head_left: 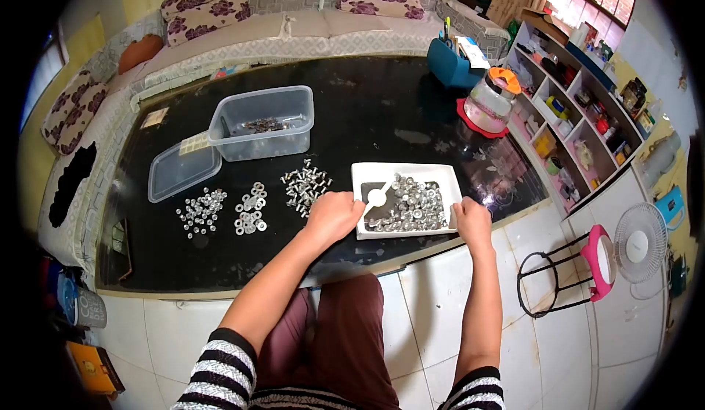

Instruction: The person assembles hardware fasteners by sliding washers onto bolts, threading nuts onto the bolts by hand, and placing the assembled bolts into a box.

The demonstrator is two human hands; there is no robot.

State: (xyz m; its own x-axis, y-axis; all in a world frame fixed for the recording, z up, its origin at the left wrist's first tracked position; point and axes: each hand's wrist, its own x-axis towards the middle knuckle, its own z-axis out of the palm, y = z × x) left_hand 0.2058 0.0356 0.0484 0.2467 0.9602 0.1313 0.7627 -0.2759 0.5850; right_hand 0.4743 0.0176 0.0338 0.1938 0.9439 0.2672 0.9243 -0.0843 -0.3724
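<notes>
Tray (365,173), white, shallow, loaded with loose mixed metal hardware (417,208). Location: right of the clear plastic tub (268,147) and on the seated person's side of it, near the edge of the black tabletop (367,109). From where I stand, can't tell if it's resting or slightly lifted.

Both hands on it. Left hand (334,215): curled nearly to a fist, gripping the end nearer the tub. Right hand (472,223): also curled, gripping the end farther from the tub. Some fingertips hidden, so can't say how far they reach underneath.

Handling, my read: move both ends together, hold it level, go slow. Load is banked toward the end away from the tub, so the right hand probably carries more. Walls look thin and may flex; fingers under the base would be safer. Steer clear of the piles on the person's side of the tub: screws (307,186) off its right corner, washers (251,210) straight out from it, nuts (200,212) off its left corner.

Orientation: open face up, long axis left-right, roughly parallel to the tub's. White strip with round middle (377,198) lies diagonally at the tub-side end; can't tell if it's loose.
</notes>
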